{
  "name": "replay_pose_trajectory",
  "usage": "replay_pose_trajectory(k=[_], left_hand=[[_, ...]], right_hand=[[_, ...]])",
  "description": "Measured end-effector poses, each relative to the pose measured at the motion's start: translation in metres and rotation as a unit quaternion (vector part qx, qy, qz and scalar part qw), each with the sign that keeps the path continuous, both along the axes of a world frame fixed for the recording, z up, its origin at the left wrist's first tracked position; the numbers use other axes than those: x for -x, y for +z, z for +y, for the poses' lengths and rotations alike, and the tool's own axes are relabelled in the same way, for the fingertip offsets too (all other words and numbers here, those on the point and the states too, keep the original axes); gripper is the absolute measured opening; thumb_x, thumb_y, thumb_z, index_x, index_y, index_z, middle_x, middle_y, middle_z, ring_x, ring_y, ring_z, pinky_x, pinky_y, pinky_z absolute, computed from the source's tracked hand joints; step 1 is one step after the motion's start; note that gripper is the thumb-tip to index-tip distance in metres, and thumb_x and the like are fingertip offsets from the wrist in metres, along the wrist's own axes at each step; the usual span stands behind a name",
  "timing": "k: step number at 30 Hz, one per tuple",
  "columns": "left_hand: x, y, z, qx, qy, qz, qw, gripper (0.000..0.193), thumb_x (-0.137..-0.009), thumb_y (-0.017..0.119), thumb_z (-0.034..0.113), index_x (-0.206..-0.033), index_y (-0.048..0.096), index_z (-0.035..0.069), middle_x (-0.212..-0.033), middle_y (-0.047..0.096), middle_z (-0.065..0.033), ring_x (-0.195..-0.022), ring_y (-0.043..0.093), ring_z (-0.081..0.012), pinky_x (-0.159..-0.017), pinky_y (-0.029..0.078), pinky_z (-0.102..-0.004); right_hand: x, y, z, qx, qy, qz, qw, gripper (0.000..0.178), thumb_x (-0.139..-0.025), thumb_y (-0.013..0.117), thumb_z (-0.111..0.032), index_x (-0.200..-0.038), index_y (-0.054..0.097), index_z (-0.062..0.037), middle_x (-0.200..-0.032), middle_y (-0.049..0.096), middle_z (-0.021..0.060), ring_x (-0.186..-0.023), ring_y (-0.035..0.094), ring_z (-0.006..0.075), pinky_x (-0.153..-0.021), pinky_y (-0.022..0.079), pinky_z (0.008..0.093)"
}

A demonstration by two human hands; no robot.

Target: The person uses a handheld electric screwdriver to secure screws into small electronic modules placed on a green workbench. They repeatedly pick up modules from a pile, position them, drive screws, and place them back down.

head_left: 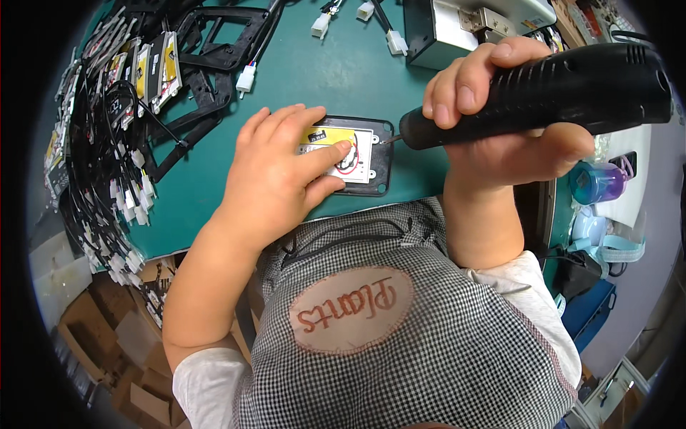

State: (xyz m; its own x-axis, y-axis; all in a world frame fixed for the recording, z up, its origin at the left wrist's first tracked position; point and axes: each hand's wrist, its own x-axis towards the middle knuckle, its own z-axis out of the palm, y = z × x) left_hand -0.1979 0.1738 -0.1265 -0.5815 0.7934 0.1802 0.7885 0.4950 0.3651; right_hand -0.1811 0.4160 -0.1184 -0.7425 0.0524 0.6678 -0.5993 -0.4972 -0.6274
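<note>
A black electric screwdriver is gripped in my right hand, its thin bit pointing left. The bit's tip meets a corner screw spot on a white circuit module with a yellow label, which lies in a black plastic frame on the green table. My left hand lies over the frame's left part, fingers spread and pressing down on it. The thumb and forefinger rest on the module near a red wire. Beneath my left hand, the frame's left side is hidden.
At the left lies a heap of black cables with white connectors. Several black plastic frames stand behind it. A metal box sits at the back right. A purple-blue cup is at the right. Cardboard boxes stand below the table.
</note>
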Motion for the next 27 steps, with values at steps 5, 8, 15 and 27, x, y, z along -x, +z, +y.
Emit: replay_pose_trajectory(k=[5, 8, 15, 27], left_hand=[[0.000, 0.001, 0.001, -0.002, 0.004, -0.005, 1.000, 0.041, -0.064, 0.082, 0.024, -0.104, 0.073, 0.022, -0.125, 0.057, -0.0108, -0.117, 0.053, -0.0329, -0.103, 0.037, -0.0525], [-0.001, 0.002, 0.002, 0.000, 0.013, -0.011, 1.000, 0.042, -0.064, 0.082, 0.024, -0.104, 0.073, 0.022, -0.125, 0.056, -0.0100, -0.117, 0.053, -0.0324, -0.103, 0.036, -0.0543], [-0.001, 0.001, 0.000, -0.008, 0.017, -0.013, 1.000, 0.041, -0.063, 0.082, 0.026, -0.103, 0.073, 0.022, -0.125, 0.056, -0.0092, -0.118, 0.052, -0.0317, -0.104, 0.035, -0.0574], [-0.014, -0.014, 0.033, -0.059, 0.092, 0.037, 0.993, 0.043, -0.066, 0.081, 0.031, -0.106, 0.071, 0.019, -0.121, 0.057, -0.0139, -0.114, 0.053, -0.0323, -0.099, 0.037, -0.0540]], right_hand=[[0.003, -0.011, -0.005, 0.010, -0.024, -0.014, 1.000, 0.086, -0.077, 0.058, -0.075, -0.113, 0.050, 0.0022, -0.075, 0.059, 0.0122, -0.059, 0.059, 0.0219, -0.056, 0.052, 0.0333], [0.003, -0.015, -0.011, -0.001, -0.062, -0.037, 0.997, 0.083, -0.077, 0.059, -0.073, -0.109, 0.050, 0.0023, -0.074, 0.059, 0.0119, -0.059, 0.059, 0.0211, -0.055, 0.052, 0.0331], [-0.007, 0.002, -0.028, -0.094, -0.047, -0.130, 0.986, 0.076, -0.075, 0.074, -0.060, -0.106, 0.048, 0.0047, -0.074, 0.059, 0.0129, -0.059, 0.060, 0.0199, -0.055, 0.054, 0.0308], [-0.003, 0.035, 0.008, -0.057, -0.312, -0.095, 0.944, 0.083, -0.071, 0.057, -0.081, -0.099, 0.055, -0.0039, -0.070, 0.055, 0.0078, -0.056, 0.055, 0.0201, -0.054, 0.049, 0.0335]])
